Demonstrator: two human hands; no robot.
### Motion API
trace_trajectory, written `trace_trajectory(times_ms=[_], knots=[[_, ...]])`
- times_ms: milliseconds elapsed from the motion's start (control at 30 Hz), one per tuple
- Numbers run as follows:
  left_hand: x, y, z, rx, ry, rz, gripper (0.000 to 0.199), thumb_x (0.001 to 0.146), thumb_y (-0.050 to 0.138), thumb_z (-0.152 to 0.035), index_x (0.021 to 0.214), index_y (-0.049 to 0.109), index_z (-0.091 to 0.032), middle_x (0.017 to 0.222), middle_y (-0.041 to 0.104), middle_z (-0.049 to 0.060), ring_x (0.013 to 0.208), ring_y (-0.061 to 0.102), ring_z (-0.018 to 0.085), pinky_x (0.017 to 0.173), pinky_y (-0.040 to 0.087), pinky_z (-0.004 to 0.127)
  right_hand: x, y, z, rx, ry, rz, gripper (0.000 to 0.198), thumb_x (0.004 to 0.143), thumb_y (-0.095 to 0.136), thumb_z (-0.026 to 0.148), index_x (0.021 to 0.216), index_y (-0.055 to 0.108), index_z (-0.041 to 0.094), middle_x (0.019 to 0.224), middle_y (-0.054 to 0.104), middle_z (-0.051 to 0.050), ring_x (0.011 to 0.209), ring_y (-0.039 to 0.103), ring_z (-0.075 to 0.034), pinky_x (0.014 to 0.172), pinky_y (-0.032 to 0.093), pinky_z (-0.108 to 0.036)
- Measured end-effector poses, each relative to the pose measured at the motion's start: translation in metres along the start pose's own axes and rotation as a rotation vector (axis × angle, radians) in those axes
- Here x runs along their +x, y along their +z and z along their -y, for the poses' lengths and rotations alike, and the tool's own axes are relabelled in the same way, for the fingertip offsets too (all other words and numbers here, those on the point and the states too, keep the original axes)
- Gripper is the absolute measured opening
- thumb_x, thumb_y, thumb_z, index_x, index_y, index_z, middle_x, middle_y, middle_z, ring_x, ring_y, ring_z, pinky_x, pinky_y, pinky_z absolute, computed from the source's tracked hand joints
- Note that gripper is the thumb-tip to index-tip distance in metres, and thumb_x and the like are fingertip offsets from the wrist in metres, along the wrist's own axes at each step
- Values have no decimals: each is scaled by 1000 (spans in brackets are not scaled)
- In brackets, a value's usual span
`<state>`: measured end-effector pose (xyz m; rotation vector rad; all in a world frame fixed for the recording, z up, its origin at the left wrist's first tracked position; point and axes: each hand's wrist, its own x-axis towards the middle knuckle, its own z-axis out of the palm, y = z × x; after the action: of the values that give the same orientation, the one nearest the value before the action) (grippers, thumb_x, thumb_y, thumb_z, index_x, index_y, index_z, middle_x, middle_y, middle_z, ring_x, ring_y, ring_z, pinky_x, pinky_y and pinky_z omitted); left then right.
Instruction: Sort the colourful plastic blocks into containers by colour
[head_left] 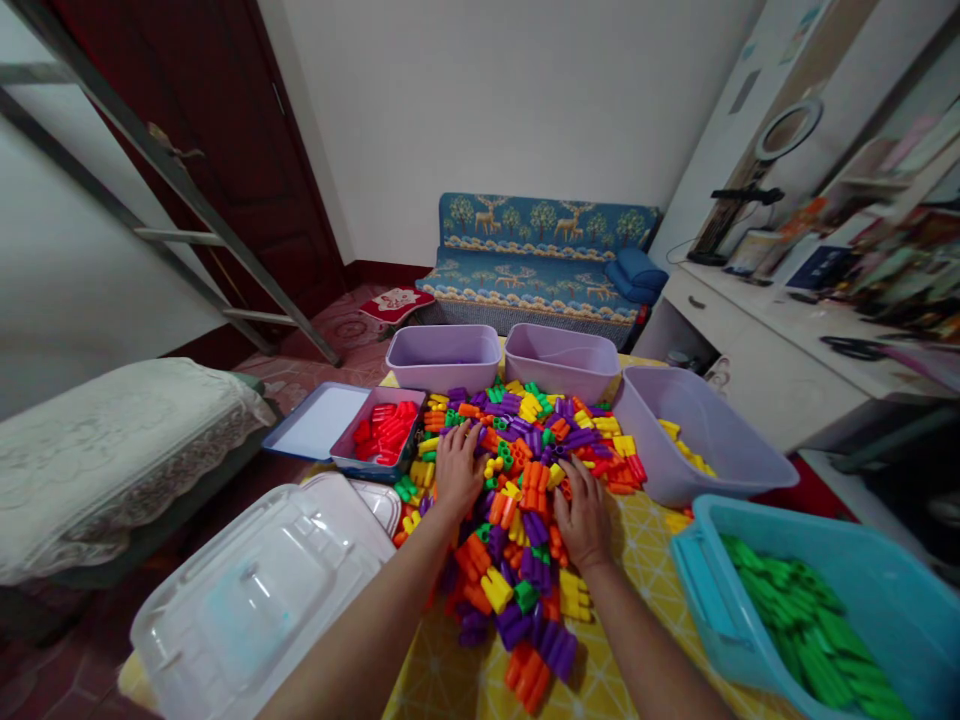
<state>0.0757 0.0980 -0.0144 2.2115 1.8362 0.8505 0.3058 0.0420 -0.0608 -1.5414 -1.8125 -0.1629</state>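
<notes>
A heap of plastic toy building pieces [535, 490] in orange, purple, yellow, green and red covers much of the table. My left hand [459, 470] rests palm down on the left part of the heap, its fingers stretched out and slightly apart. Over the right part lies my right hand [583, 512], fingers a little bent and apart, their tips among orange and yellow pieces. I see nothing gripped in either hand, though the palms are hidden. Red pieces [388, 432] fill a box left of the heap. Green pieces [814, 630] lie in a blue tub [716, 600] at the right.
Two lilac bins [444, 376] [562, 372] stand behind the heap. A third lilac bin [652, 440] holds yellow pieces [686, 447]. Clear plastic lids [262, 600] lie at front left. A yellow patterned cloth [637, 560] covers the table. Beyond stand a blue sofa [525, 265] and a ladder [180, 185].
</notes>
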Motion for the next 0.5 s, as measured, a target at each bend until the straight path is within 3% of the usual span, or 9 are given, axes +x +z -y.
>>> trace_trajectory(times_ms=[100, 500], knots=[[-2, -1, 0, 20, 10, -10, 54, 91, 50, -34, 144, 44, -21, 150, 44, 9, 138, 36, 27, 119, 25, 49, 0, 0, 0, -1, -4, -6, 43, 94, 41, 26, 136, 46, 20, 142, 47, -13, 130, 45, -26, 105, 43, -49], [-4, 1, 0, 41, -25, 12, 57, 90, 52, -33, 145, 42, -22, 155, 37, 10, 143, 30, 28, 121, 20, 51, 0, 2, -2, -25, -23, -30, 44, 94, 41, 28, 137, 45, 21, 141, 50, -13, 131, 46, -27, 105, 43, -50]])
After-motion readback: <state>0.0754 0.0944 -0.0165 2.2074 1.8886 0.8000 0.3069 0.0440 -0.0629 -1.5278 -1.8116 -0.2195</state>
